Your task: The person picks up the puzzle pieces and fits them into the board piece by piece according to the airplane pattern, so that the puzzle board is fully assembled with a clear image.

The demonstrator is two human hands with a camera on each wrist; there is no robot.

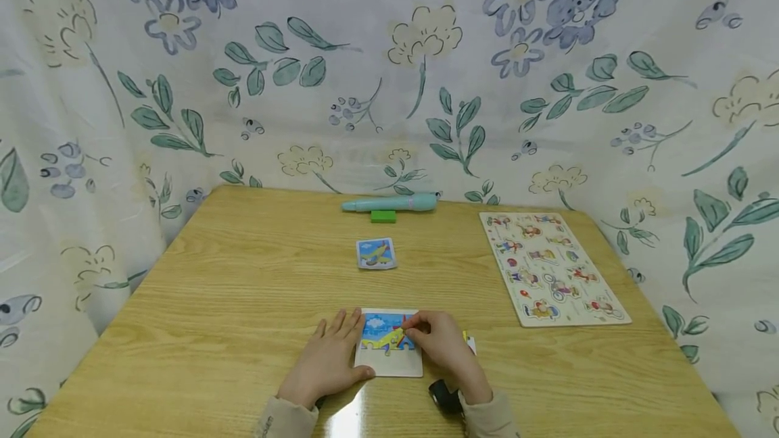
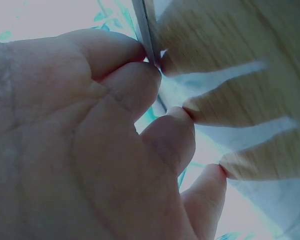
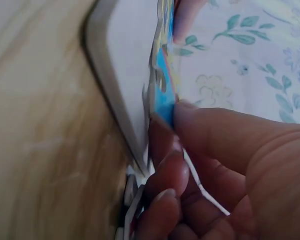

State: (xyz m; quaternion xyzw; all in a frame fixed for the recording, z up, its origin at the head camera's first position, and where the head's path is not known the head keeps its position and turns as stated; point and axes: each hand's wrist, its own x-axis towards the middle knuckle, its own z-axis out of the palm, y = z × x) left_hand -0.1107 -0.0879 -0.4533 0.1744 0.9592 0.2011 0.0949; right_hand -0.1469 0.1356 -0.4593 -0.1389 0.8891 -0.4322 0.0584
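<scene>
A small white puzzle board (image 1: 389, 365) lies near the table's front. Its upper part carries joined jigsaw pieces (image 1: 374, 326) with a yellow plane on blue; the lower strip is bare. My left hand (image 1: 325, 363) lies along the board's left side, fingers extended and thumb at its lower left corner. In the left wrist view its fingertips (image 2: 177, 115) touch the tabletop. At the board's right side my right hand (image 1: 447, 347) pinches a blue jigsaw piece (image 3: 164, 100) between thumb and fingers, against the picture's edge. More loose pieces (image 1: 470, 342) lie partly hidden beneath that hand.
Behind the board lies a square plane picture card (image 1: 376, 253). Farther back are a green block (image 1: 383, 217) and a turquoise pen-shaped object (image 1: 389, 203). A figure puzzle board (image 1: 556, 272) lies at right. Flowered curtain (image 1: 365, 86) surrounds the table.
</scene>
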